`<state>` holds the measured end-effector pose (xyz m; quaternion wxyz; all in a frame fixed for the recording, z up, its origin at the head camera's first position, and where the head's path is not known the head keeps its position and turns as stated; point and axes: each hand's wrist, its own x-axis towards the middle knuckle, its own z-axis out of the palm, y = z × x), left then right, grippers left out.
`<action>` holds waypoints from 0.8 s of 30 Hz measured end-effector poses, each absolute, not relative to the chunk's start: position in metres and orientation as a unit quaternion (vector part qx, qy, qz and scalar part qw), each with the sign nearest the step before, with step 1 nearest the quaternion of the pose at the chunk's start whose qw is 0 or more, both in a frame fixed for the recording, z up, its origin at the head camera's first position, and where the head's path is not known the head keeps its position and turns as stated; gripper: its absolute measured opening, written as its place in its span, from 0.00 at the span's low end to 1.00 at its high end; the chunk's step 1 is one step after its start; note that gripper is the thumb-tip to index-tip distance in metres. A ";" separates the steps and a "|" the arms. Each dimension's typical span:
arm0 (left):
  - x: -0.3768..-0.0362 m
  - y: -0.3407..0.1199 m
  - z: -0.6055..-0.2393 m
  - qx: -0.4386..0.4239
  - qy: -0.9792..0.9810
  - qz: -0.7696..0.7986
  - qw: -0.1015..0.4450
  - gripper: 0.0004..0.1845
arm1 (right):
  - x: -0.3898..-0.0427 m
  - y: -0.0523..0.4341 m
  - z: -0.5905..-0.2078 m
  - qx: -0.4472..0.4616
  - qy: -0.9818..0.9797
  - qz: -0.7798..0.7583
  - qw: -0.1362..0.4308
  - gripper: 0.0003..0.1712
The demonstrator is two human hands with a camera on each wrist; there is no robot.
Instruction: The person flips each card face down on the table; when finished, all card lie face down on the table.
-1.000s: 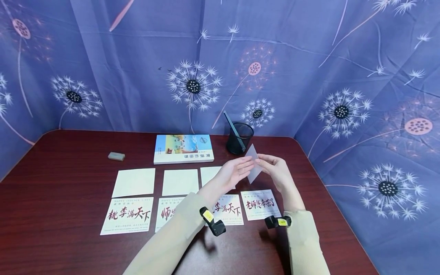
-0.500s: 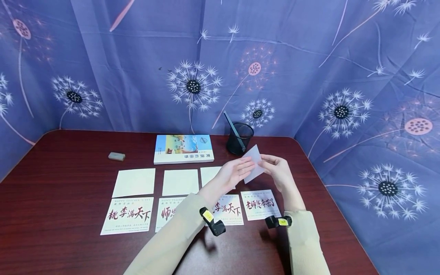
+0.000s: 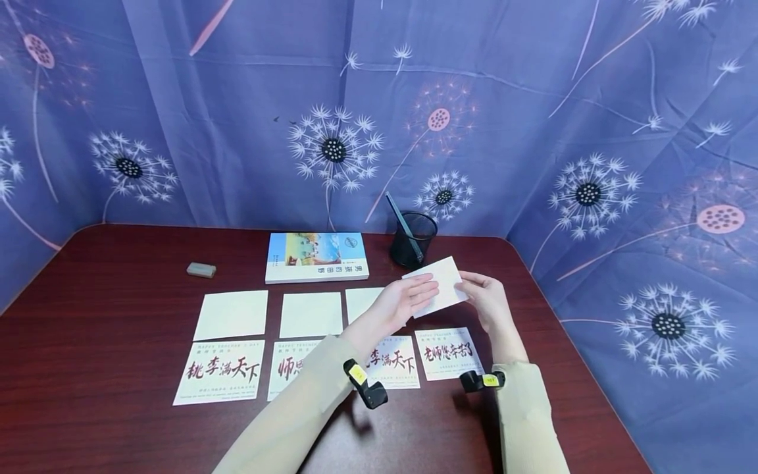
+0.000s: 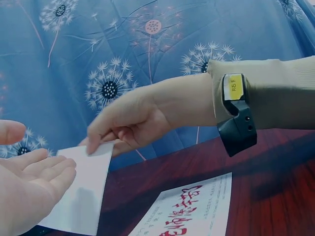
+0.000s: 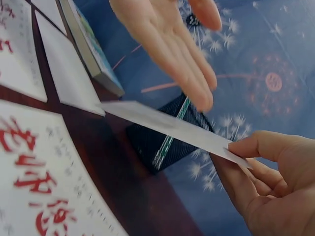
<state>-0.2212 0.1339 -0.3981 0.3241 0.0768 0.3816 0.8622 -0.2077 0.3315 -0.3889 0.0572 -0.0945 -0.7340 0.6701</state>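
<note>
Between thumb and fingers, my right hand point(image 3: 487, 301) pinches a blank white card point(image 3: 445, 289) by its right edge, above the table in front of the pen holder. My left hand point(image 3: 398, 304) is spread with straight fingers over the card's left part; in the right wrist view a gap shows between that hand point(image 5: 167, 49) and the card point(image 5: 177, 132). Below lies a card with red Chinese lettering point(image 3: 449, 353). To the left, more lettered cards point(image 3: 219, 370) form a row, with blank cards point(image 3: 231, 315) behind them. My left forearm partly covers two lettered cards.
A black mesh pen holder point(image 3: 404, 249) with a teal pen point(image 3: 403, 220) stands behind the held card. A book point(image 3: 316, 257) lies left of it, and a small whitish block point(image 3: 201, 269) farther left. A patterned curtain point(image 3: 249, 131) rises behind the table.
The card has turned from nearly edge-on to showing its broad white face. My right hand has shifted slightly right and down with it; my left hand stays about where it was.
</note>
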 end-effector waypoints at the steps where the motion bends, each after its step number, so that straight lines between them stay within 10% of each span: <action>1: -0.221 0.133 -0.399 0.073 0.382 0.863 0.324 0.26 | -0.209 0.333 -0.391 -0.106 -0.739 0.663 0.051 0.26; 24: -0.215 0.121 -0.427 -0.002 0.434 0.835 0.339 0.26 | -0.211 0.355 -0.420 -0.162 -0.830 0.533 -0.029 0.26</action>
